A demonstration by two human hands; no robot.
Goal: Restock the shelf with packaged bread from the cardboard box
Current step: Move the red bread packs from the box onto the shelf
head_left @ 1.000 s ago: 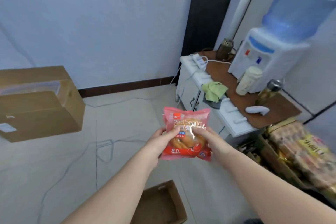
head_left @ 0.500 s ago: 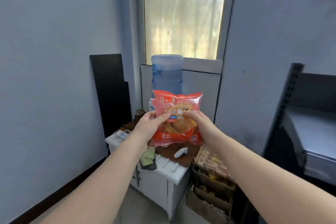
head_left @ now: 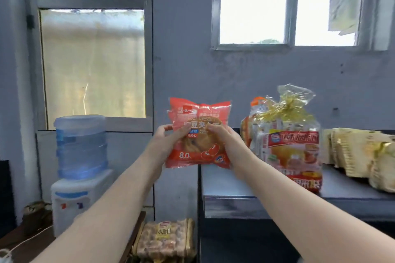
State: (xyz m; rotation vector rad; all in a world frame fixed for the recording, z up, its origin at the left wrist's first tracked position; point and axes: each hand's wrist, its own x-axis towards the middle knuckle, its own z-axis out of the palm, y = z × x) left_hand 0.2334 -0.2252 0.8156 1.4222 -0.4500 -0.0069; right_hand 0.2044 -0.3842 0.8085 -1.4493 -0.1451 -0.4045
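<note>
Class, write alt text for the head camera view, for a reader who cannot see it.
Two bare hands, left hand and right hand, grip a red packet of red bean bread held up before a grey metal shelf. On the shelf stand a large bag of cakes and gold-wrapped packs; a water dispenser stands at left.

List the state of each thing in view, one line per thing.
red bread packet: sealed, upright, held in the air near the shelf's left end
left hand: grips the packet
right hand: grips the packet
shelf: partly stocked
large tied snack bag: upright on the shelf
water bottle: mounted on the dispenser
</note>
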